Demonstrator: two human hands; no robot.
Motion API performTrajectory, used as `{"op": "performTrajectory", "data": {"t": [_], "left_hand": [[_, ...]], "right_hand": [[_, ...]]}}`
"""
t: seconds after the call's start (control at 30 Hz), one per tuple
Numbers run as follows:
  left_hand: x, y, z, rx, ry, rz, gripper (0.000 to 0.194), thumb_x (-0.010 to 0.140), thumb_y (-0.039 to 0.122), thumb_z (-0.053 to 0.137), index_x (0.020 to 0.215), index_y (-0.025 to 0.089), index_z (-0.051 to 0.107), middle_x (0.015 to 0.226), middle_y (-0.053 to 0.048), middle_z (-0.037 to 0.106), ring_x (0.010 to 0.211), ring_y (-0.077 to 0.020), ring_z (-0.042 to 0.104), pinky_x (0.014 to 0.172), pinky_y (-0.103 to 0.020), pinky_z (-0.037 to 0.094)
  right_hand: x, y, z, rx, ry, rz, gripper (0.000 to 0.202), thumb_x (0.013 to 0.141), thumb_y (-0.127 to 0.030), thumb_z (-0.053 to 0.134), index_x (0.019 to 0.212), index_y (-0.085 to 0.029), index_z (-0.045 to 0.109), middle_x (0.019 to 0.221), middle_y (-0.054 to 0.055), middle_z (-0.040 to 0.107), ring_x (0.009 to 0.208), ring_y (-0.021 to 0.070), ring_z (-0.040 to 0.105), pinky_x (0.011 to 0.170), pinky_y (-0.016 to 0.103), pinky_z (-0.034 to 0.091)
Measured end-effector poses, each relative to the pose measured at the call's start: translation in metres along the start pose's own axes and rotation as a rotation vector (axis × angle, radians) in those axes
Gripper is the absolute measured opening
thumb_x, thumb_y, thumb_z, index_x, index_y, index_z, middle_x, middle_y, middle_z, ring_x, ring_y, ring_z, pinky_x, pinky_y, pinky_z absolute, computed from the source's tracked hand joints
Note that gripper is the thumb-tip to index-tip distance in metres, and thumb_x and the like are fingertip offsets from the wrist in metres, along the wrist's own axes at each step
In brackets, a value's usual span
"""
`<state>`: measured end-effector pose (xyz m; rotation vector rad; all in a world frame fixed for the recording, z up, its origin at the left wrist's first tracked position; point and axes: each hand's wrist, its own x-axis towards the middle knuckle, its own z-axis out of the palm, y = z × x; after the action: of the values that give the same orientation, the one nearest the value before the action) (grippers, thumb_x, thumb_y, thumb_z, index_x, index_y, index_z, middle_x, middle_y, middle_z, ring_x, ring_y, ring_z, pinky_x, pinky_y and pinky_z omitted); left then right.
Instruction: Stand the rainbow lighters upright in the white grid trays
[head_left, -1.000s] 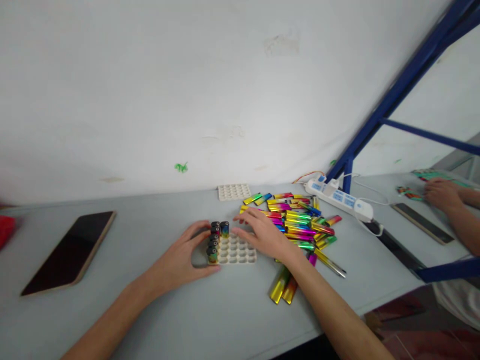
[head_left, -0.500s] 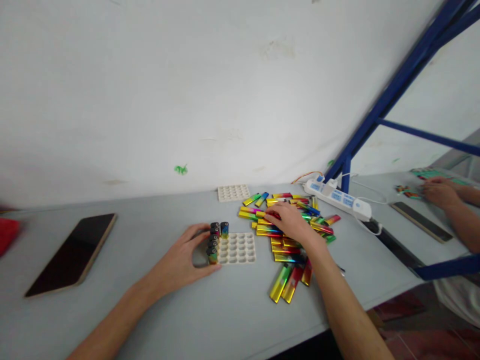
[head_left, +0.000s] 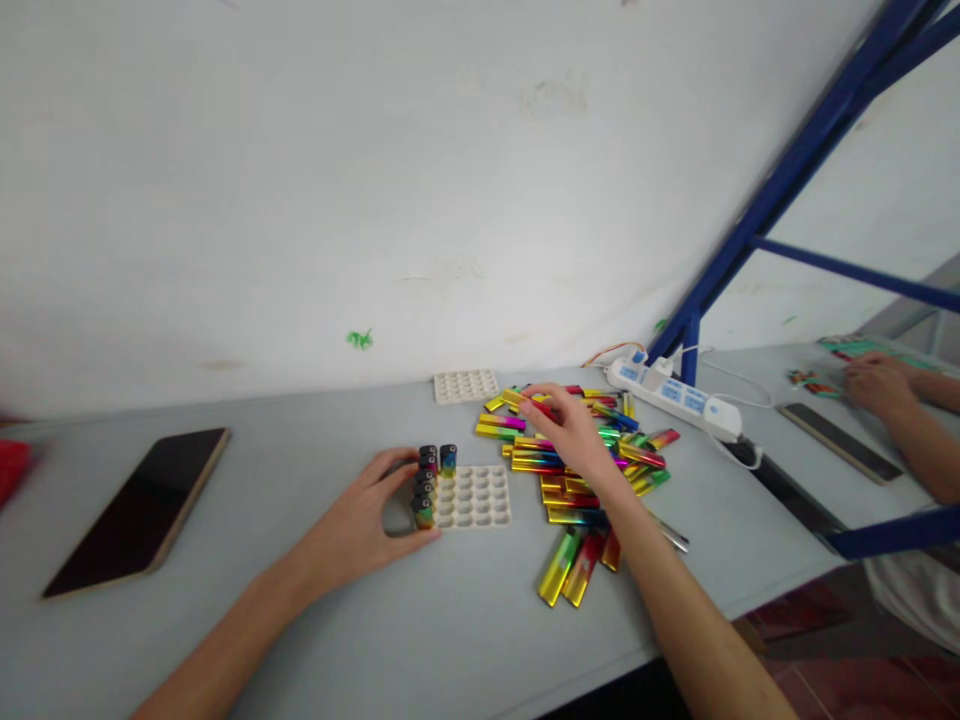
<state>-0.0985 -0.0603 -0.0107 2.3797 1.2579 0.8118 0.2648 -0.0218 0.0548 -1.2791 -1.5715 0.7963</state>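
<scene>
A white tray (head_left: 473, 497) with rows of round holes lies on the table. Several lighters (head_left: 425, 487) with black tops stand upright in its left column, and one more lighter (head_left: 448, 460) stands at the top of the second column. My left hand (head_left: 360, 520) curves around the tray's left end, thumb at the near corner and fingers at the far one. My right hand (head_left: 574, 430) pinches a yellow-and-red lighter (head_left: 517, 398) just above a loose pile of shiny lighters (head_left: 574, 500) in mixed colours.
A second white tray (head_left: 466, 386) lies by the wall. A power strip (head_left: 671, 398) with cables sits beyond the pile, near a blue metal frame (head_left: 720, 270). A tablet (head_left: 142, 510) lies at left. At far right are another person's hands (head_left: 881, 380) and a dark flat device (head_left: 840, 442).
My right hand has lifted from the pile and moved slightly up and away, with a yellow-and-red lighter showing in its fingers. My left hand stays at the tray.
</scene>
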Motion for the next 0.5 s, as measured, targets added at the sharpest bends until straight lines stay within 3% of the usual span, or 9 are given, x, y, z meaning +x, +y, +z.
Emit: {"op": "performTrajectory", "data": {"t": [0.17, 0.27, 0.37, 0.5], "left_hand": [[0.001, 0.001, -0.001, -0.008, -0.003, -0.007, 0.06, 0.087, 0.063, 0.1, 0.135, 0.029, 0.088, 0.159, -0.016, 0.081, 0.144, -0.0479, 0.081, 0.129, -0.063, 0.071], [0.002, 0.003, -0.002, -0.001, -0.003, -0.005, 0.059, 0.091, 0.064, 0.099, 0.135, 0.025, 0.088, 0.159, -0.017, 0.081, 0.144, -0.0476, 0.082, 0.129, -0.063, 0.071], [0.002, 0.005, -0.004, -0.007, -0.007, 0.004, 0.058, 0.092, 0.061, 0.1, 0.136, 0.025, 0.088, 0.157, -0.019, 0.081, 0.144, -0.0473, 0.083, 0.128, -0.066, 0.071], [0.003, 0.006, -0.004, -0.017, -0.009, 0.001, 0.059, 0.088, 0.059, 0.103, 0.137, 0.029, 0.089, 0.157, -0.019, 0.082, 0.144, -0.0477, 0.083, 0.128, -0.066, 0.071]], "right_hand": [[-0.004, -0.013, 0.019, 0.359, -0.033, 0.144, 0.067, 0.084, -0.087, 0.099, 0.102, -0.025, 0.079, 0.077, -0.004, 0.063, 0.067, 0.0161, 0.05, 0.063, 0.031, 0.04], [-0.007, -0.019, 0.03, 0.485, -0.083, 0.189, 0.074, 0.085, -0.096, 0.093, 0.086, -0.024, 0.072, 0.082, 0.001, 0.069, 0.073, 0.0176, 0.058, 0.067, 0.032, 0.051], [-0.011, -0.023, 0.039, 0.58, -0.177, 0.184, 0.076, 0.09, -0.1, 0.086, 0.086, -0.026, 0.068, 0.081, 0.001, 0.069, 0.072, 0.0189, 0.062, 0.066, 0.033, 0.057], [-0.015, -0.023, 0.051, 0.565, -0.286, 0.265, 0.075, 0.092, -0.102, 0.081, 0.102, -0.029, 0.066, 0.071, -0.009, 0.05, 0.056, 0.0138, 0.04, 0.052, 0.027, 0.039]]}}
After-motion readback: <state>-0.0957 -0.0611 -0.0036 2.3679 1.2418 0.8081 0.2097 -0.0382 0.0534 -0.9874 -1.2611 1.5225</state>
